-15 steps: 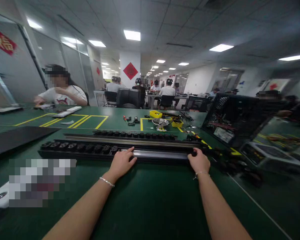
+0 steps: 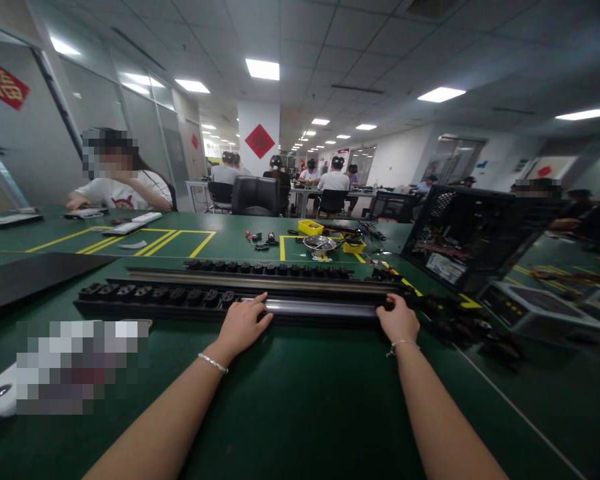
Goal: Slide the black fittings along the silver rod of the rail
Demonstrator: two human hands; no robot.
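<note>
A long black strip of sockets (image 2: 155, 295) lies across the green table, with a shiny metal bar (image 2: 325, 308) along its right part. My left hand (image 2: 244, 325) rests at the bar's left end beside the sockets, its fingers apart. At the right end of the bar, my right hand (image 2: 399, 319) has its thumb and fingers curled round the edge. Behind them are a second long metal strip (image 2: 300, 285) and another row of black sockets (image 2: 270, 269).
A metal bowl (image 2: 320, 245) and a yellow tray (image 2: 311, 227) stand at the back. An open computer case (image 2: 475, 233) and a power supply box (image 2: 535, 313) are on the right. A black panel (image 2: 30, 277) lies left. A person (image 2: 130, 187) sits back left.
</note>
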